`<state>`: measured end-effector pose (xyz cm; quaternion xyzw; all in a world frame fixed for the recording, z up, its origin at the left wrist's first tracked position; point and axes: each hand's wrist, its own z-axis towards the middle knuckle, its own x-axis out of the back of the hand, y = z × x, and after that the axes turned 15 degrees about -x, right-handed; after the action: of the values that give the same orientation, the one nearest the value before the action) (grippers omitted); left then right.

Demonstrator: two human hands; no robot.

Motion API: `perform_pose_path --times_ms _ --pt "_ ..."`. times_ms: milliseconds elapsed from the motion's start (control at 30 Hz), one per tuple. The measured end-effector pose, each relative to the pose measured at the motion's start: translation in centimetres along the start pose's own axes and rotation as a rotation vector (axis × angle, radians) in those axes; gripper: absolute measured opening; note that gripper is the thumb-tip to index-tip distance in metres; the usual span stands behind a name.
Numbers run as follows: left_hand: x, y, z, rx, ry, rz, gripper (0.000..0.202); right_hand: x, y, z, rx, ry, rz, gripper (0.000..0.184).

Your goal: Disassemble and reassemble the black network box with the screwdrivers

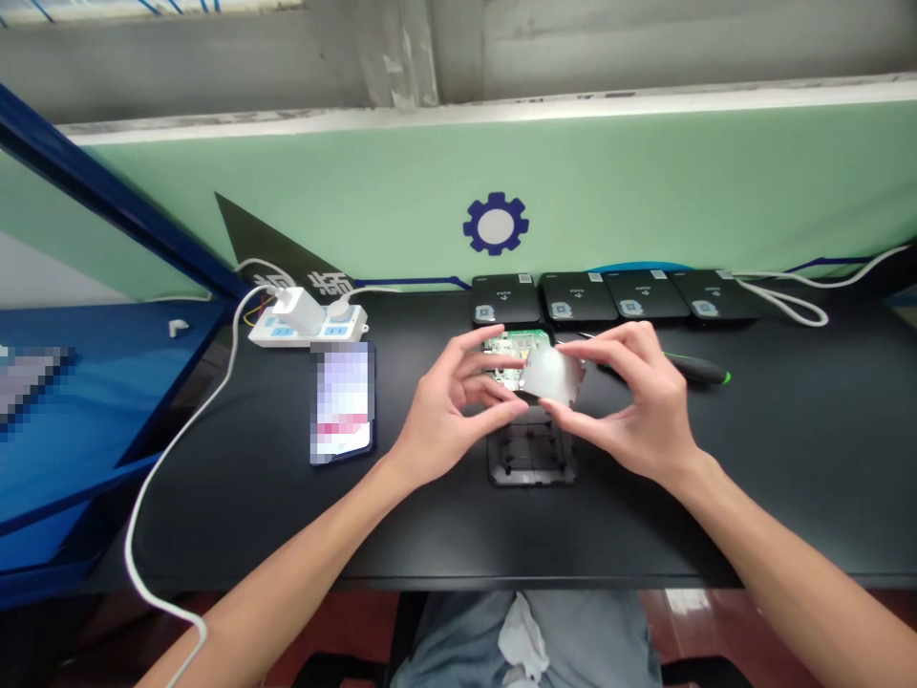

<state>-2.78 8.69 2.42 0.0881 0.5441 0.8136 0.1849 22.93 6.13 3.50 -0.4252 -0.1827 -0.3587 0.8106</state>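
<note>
Shield point(551, 375) and circuit board point(516, 346) are being held together by the left hand point(451, 406) and right hand point(627, 406), above an open black case point(531, 457) on the table point(802, 478). A slipping grip could be dropping the board into the case at 6 o'clock, damaging components. Shield edges could be cutting fingers. The case is showing ribbed walls.
</note>
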Motion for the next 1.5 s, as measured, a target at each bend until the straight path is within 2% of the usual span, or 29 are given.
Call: perform_pose_path --times_ms 133,267,333,400,467,533,667,833,1033,1300,1500 --pt "0.5 0.2 0.3 -0.021 0.065 0.212 0.039 0.4 0.1 0.3 -0.145 0.049 0.032 0.036" --pt "1.0 0.6 0.5 -0.072 0.052 0.463 0.021 0.3 0.2 0.3 -0.183 0.062 0.071 0.037" --pt "1.5 0.6 0.8 -0.064 -0.033 0.528 0.015 0.2 0.3 0.3 -0.196 0.053 0.091 0.038" --pt "2.3 0.5 1.0 -0.041 -0.179 0.56 0.011 0.1 0.3 0.3 -0.207 0.047 0.103 0.038" --pt "3.2 0.4 1.3 -0.035 -0.318 0.567 0.011 0.1 0.3 0.3 -0.203 0.041 0.107 0.039" --pt "4.0 0.2 1.5 -0.044 -0.4 0.56 0.014 0.1 0.3 0.3 -0.191 0.03 0.105 0.04" --pt "4.6 0.1 1.5 -0.043 -0.464 0.561 0.023 0.2 0.2 0.3 -0.187 0.015 0.1 0.04" --pt "3.9 0.4 1.3 -0.017 -0.524 0.595 0.019 0.3 0.1 0.3 -0.176 0.028 0.092 0.041" --pt "3.3 0.2 0.9 -0.075 -0.519 0.601 0.024 0.3 0.1 0.3 -0.176 0.019 0.097 0.04" --pt "3.1 0.4 1.0 -0.249 -0.567 0.592 0.025 0.2 -0.1 0.3 -0.206 0.001 0.123 0.038" --pt "2.9 1.0 1.0 -0.355 -0.475 0.575 0.02 0.9 1.1 1.0 -0.311 0.134 0.204 0.036"
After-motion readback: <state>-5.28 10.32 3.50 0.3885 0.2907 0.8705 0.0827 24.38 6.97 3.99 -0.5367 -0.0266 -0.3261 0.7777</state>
